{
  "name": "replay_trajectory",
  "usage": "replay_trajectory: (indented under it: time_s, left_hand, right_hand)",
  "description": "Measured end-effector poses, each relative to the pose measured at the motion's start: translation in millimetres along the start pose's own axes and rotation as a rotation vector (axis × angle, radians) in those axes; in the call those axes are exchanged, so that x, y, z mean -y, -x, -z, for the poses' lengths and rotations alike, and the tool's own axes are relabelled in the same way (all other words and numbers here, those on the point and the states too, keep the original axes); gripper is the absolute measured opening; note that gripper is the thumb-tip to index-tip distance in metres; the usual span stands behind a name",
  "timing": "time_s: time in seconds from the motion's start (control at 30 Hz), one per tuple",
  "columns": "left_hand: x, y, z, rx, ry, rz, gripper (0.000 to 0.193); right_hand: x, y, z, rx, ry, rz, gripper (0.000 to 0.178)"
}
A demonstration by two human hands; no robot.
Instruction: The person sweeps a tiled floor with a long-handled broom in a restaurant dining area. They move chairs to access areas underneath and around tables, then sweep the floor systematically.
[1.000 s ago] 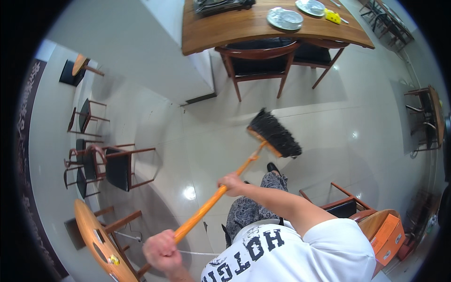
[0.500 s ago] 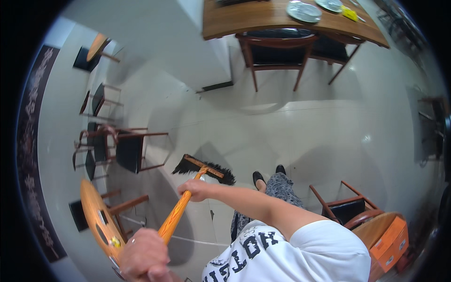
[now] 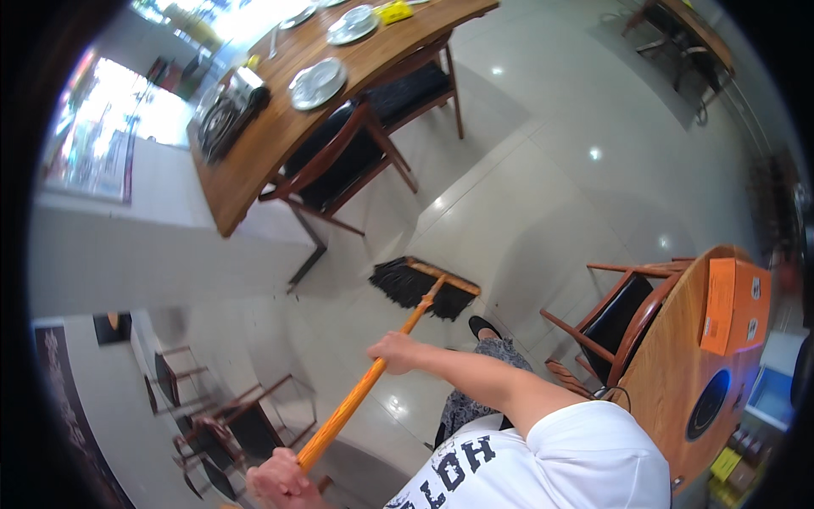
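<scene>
A broom with an orange-yellow wood-grained handle [image 3: 348, 413] slants across the view from lower left to upper right. My right hand [image 3: 394, 352] is wrapped round the handle's lower part. Higher up, close to the bottom edge of the view, my left hand [image 3: 284, 479] grips the handle near its end. The broom head [image 3: 443, 276] has a wooden block and long black bristles [image 3: 398, 280]. It is at the tiled floor [image 3: 517, 204], ahead of my shoe [image 3: 484, 327]. Whether all the bristles touch the floor I cannot tell.
A wooden table [image 3: 254, 182] with wrapped plates [image 3: 318, 83] stands at far left, chairs [image 3: 343, 161] tucked along it. At right are another chair [image 3: 623, 327] and a table [image 3: 653, 407] bearing an orange box [image 3: 734, 305]. More chairs [image 3: 259, 428] stand at lower left, beyond a white pillar [image 3: 170, 263].
My view has turned to the right, bringing the right-hand table further in. The broom head has swung right and away, still in both hands; its bristles now spread to the near left.
</scene>
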State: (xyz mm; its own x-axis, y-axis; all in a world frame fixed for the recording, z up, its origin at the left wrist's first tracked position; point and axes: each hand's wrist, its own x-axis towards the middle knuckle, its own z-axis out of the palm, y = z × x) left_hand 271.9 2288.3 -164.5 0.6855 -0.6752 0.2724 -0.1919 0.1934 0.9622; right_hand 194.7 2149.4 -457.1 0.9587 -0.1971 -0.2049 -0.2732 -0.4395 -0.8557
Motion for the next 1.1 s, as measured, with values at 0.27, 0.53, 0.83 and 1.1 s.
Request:
replay_trajectory:
  time_s: [0.27, 0.53, 0.83, 1.1]
  left_hand:
    - [93, -25, -81, 0.247, 0.353, 0.082, 0.039]
    - [91, 21, -56, 0.328, 0.265, 0.238, 0.043]
    - [39, 31, 57, 0.495, 0.261, 0.198, 0.041]
    - [10, 76, 72, 0.838, 0.295, 0.219, 0.038]
  right_hand:
    - [-112, 67, 67, -0.292, 0.071, -0.334, 0.025]
    - [-113, 94, 6, -0.397, 0.039, -0.462, 0.022]
    - [1, 85, -129, -0.738, -0.131, -0.506, 0.022]
    - [56, 140, -239, -0.972, -0.246, -0.547, 0.019]
